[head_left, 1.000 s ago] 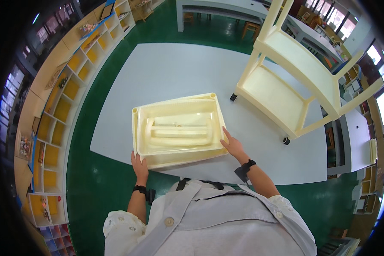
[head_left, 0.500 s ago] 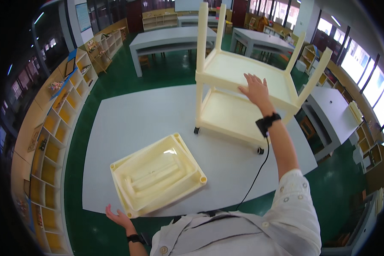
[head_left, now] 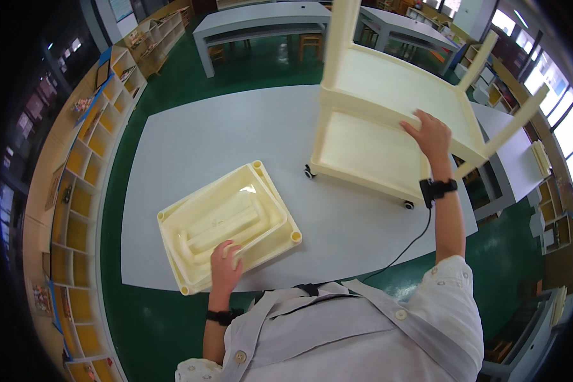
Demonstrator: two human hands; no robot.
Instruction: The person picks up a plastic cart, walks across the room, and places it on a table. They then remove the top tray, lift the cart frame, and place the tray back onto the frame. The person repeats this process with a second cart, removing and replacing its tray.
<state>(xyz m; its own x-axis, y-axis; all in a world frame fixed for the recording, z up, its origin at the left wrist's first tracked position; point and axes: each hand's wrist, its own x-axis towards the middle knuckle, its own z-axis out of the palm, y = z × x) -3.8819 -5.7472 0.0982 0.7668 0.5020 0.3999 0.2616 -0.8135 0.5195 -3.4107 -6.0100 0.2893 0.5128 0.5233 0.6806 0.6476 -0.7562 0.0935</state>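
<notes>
A cream plastic rolling cart [head_left: 372, 143] with two shelf trays and upright posts stands on the grey table, its small black casters touching the top. My right hand [head_left: 434, 137] grips the near rim of its upper shelf, fingers over the edge and thumb stretched to the left. At the table's near left lies a loose cream tray [head_left: 277, 219] with a round socket at each corner and a raised, stepped bottom. Over its near rim is my left hand [head_left: 225, 267], fingers loosely bent and apart; whether they touch the rim I cannot tell.
The grey table [head_left: 235, 134] carries both pieces. A black cable [head_left: 401, 251] hangs from my right wristband across the table's front edge. Low cubby shelves [head_left: 76, 216] line the left wall. Other grey tables [head_left: 261, 22] stand beyond and at the right, over a green floor.
My left hand has moved from beside the tray's near left corner to over its near rim. The cart has shifted right, away from the tray, with my right hand on it. The view has tilted down.
</notes>
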